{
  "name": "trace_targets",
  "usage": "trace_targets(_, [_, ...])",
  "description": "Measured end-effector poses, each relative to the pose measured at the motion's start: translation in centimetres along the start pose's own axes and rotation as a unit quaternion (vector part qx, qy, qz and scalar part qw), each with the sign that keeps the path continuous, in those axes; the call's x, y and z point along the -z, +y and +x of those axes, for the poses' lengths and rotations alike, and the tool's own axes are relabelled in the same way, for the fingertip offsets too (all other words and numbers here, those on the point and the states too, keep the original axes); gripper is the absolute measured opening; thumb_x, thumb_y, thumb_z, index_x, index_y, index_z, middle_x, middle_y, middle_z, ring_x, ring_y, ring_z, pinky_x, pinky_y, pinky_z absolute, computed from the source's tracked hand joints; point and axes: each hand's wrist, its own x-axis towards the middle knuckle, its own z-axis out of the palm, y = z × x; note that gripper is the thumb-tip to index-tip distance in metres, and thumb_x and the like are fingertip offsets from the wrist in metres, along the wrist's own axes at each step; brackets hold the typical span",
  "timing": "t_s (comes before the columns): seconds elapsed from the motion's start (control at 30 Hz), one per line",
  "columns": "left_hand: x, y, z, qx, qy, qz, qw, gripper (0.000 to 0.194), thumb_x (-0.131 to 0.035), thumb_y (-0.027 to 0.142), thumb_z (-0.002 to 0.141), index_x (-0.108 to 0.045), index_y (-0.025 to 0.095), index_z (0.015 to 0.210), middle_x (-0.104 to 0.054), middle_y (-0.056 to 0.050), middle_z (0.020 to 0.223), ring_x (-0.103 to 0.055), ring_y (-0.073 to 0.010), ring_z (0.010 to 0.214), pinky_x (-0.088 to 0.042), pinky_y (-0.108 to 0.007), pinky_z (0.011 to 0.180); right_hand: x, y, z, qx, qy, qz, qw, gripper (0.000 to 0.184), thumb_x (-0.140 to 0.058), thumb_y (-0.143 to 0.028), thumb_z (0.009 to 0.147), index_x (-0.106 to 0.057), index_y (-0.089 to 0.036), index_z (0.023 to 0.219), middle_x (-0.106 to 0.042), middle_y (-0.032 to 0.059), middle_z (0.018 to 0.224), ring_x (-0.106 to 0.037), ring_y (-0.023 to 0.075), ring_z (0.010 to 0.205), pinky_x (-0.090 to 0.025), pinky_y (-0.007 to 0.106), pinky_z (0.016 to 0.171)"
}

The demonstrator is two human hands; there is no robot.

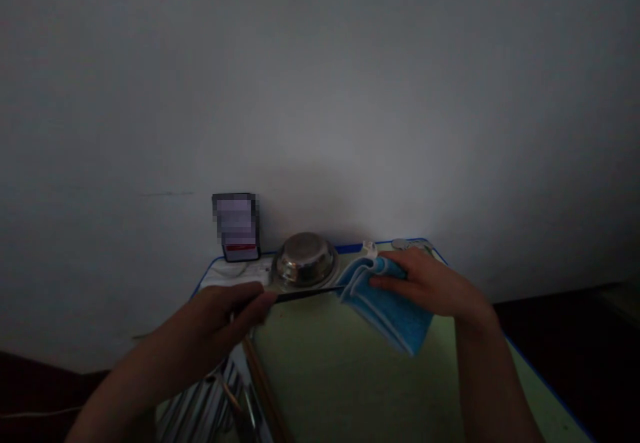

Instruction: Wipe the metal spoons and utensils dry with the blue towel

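Note:
My left hand (233, 313) is closed around one end of a thin, dark, long utensil (307, 293), held almost level above the table. I cannot make out what kind of utensil it is. Its far end reaches the folded edge of a blue cloth (387, 306) with pale borders; whether the tip lies inside the fold is hidden. My right hand (423, 280) grips the cloth from above, thumb and fingers pinching it, and the loose part hangs down over the table. Below my left hand lie several metal utensils (193, 396) side by side, beside long brown sticks (265, 383).
An upturned metal bowl (306, 256) stands at the back of the pale green table (345, 376), which has a blue edge. Left of it, a phone (241, 230) leans against the grey wall (320, 96). Small round items (400, 244) lie at the back right corner.

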Motion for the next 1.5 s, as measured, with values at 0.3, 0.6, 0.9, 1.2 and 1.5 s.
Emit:
trace_targets(0.3, [-0.8, 2.4, 0.5, -0.06, -0.053, -0.02, 0.997, 0.037, -0.035, 0.04, 0.087, -0.049, 0.017, 0.061, -0.043, 0.004, 0.052, -0.039, -0.008, 0.049, -0.03, -0.019, 0.046, 0.0, -2.2, 0.0, 0.07, 0.042, -0.001, 0.997, 0.021, -0.049, -0.038, 0.082, -0.06, -0.021, 0.085, -0.06, -0.0036, 0.07, -0.053, 0.0092, 0.062, -0.035, 0.021, 0.06])
trace_targets(0.6, [-0.7, 2.6, 0.8, -0.047, -0.01, -0.018, 0.999, 0.04, -0.038, 0.041, 0.085, -0.05, 0.016, 0.056, -0.039, 0.005, 0.048, -0.036, -0.0073, 0.045, -0.028, -0.018, 0.043, 0.0, -2.0, 0.0, 0.061, 0.029, 0.034, 0.997, 0.021, -0.049, -0.038, 0.082, -0.058, -0.019, 0.083, -0.06, -0.0033, 0.071, -0.052, 0.0085, 0.061, -0.036, 0.021, 0.058])
trace_targets(0.9, [-1.5, 2.7, 1.2, -0.034, -0.021, -0.01, 0.999, 0.041, -0.033, 0.043, 0.087, -0.056, 0.015, 0.067, -0.049, 0.002, 0.056, -0.042, -0.0088, 0.051, -0.032, -0.019, 0.048, -0.4, -1.7, 0.1, 0.026, 0.07, 0.041, 0.996, 0.026, -0.047, -0.042, 0.082, -0.059, -0.019, 0.084, -0.063, -0.0002, 0.077, -0.056, 0.0129, 0.07, -0.039, 0.024, 0.062])
trace_targets(1.2, [-2.0, 2.8, 1.4, -0.053, 0.006, -0.005, 0.999, 0.04, -0.036, 0.041, 0.087, -0.051, 0.015, 0.06, -0.036, 0.006, 0.049, -0.035, -0.007, 0.045, -0.026, -0.019, 0.044, -0.5, -1.4, 0.2, 0.009, 0.069, 0.04, 0.997, 0.029, -0.047, -0.045, 0.081, -0.059, -0.019, 0.08, -0.061, -0.0016, 0.071, -0.055, 0.0109, 0.063, -0.038, 0.022, 0.056])
trace_targets(1.5, [-2.3, 3.0, 1.4, -0.047, -0.015, 0.008, 0.999, 0.042, -0.032, 0.042, 0.088, -0.054, 0.015, 0.065, -0.043, 0.005, 0.052, -0.04, -0.0073, 0.048, -0.028, -0.019, 0.047, -0.4, -1.4, 0.1, -0.002, 0.081, 0.04, 0.996, 0.029, -0.047, -0.046, 0.08, -0.059, -0.019, 0.08, -0.062, -0.0016, 0.071, -0.056, 0.0114, 0.063, -0.039, 0.022, 0.056])
